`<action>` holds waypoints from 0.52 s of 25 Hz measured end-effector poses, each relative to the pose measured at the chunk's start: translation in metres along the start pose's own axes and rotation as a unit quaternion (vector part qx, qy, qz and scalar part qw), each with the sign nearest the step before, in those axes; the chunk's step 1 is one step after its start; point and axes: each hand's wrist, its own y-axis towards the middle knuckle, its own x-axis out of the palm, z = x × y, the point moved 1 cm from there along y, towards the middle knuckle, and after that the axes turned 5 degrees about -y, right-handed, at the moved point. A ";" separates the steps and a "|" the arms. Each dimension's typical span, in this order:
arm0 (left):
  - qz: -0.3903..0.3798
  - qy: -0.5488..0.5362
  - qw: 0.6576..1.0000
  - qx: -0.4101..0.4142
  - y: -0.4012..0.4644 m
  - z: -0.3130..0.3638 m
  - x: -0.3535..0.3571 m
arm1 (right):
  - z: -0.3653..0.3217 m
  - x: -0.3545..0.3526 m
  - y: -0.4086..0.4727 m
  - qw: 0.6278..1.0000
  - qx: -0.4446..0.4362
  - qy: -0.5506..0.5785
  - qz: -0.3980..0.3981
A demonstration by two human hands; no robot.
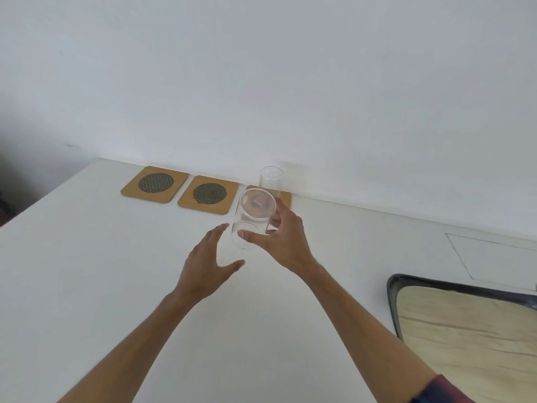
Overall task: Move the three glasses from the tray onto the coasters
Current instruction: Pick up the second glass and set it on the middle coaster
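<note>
Gripped between thumb and fingers of the right hand, a clear glass hangs tilted above the white table, near the middle coaster. Just left of it, the left hand hovers with fingers spread, holding nothing. Another glass stands upright on the right coaster; the left coaster is bare. At the right edge lies the tray.
</note>
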 end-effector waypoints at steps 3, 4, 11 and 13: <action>-0.019 0.129 0.991 -0.019 0.002 -0.048 -0.006 | 0.007 0.018 0.030 0.999 0.015 0.027 -0.016; -0.027 0.155 0.987 -0.026 0.004 -0.061 -0.008 | 0.009 0.023 0.040 0.999 0.020 0.031 -0.021; -0.105 0.266 0.958 -0.032 0.017 -0.100 -0.015 | 0.029 0.064 0.093 0.999 0.035 0.010 -0.024; -0.103 0.271 0.957 -0.031 0.018 -0.103 -0.013 | 0.033 0.073 0.110 0.998 0.050 0.014 -0.033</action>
